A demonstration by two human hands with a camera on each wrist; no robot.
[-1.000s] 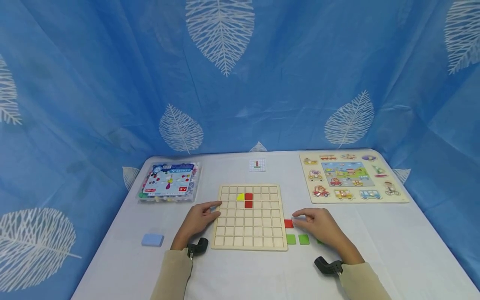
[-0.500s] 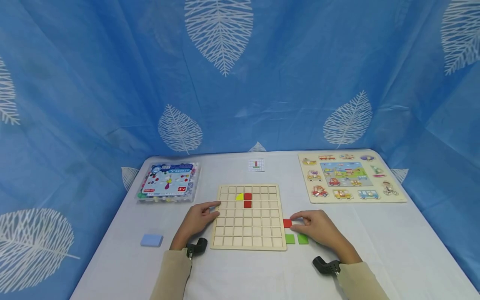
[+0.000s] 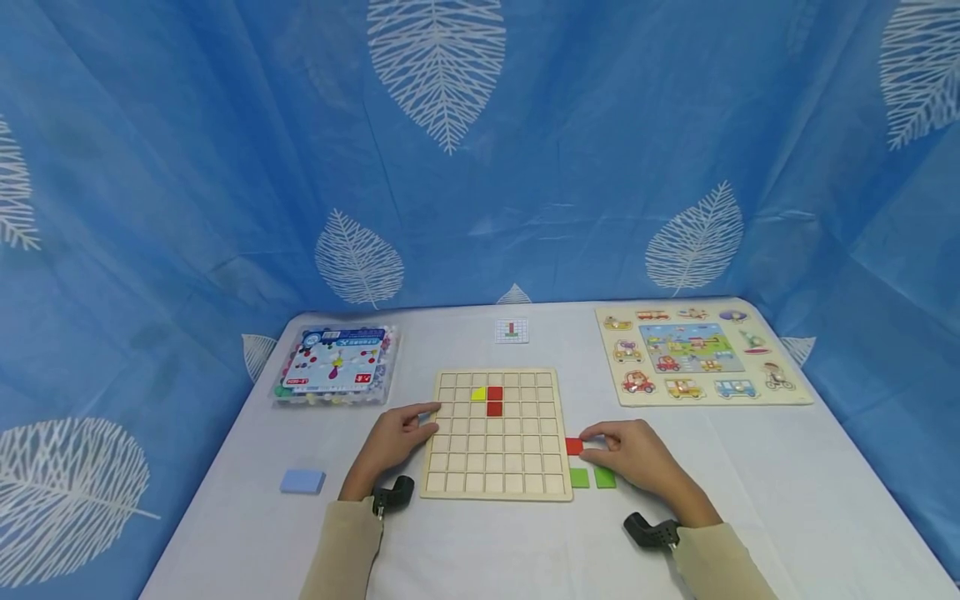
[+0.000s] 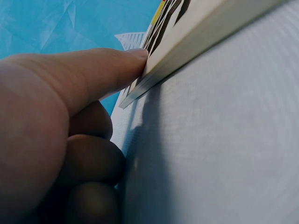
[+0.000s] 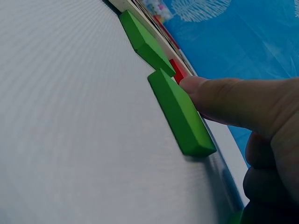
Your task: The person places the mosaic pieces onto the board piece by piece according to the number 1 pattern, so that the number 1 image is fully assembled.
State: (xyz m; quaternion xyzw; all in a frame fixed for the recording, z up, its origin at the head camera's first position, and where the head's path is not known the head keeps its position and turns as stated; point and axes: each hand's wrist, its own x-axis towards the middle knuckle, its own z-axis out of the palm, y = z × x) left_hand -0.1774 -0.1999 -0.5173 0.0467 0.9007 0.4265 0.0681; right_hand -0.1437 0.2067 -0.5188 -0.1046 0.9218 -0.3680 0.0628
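Note:
In the head view, my right hand [image 3: 633,454] has thumb and index finger on the right side of a red tile [image 3: 573,447]. That tile lies beside the right edge of a wooden grid board [image 3: 495,492]. Most of it is hidden in the right wrist view, where the thumb tip meets its red edge [image 5: 178,70]. My left hand [image 3: 395,437] touches the board's left edge with index finger and thumb; the thumb tip [image 4: 138,53] rests on the rim. A yellow tile [image 3: 478,393] and two red tiles, one being the upper red tile [image 3: 495,392], sit in the board.
Two green tiles, the nearer-board one [image 3: 580,477] and another [image 3: 604,477], lie below the red tile. A pattern card [image 3: 512,331] stands behind the board. A clear box of beads [image 3: 336,362] is at left, a blue block [image 3: 302,481] below it, a vehicle puzzle [image 3: 712,392] at right.
My right hand has moved slightly left, and its thumb and index finger have closed onto the red tile. A further green tile has become hidden beneath that hand. The left hand stays put.

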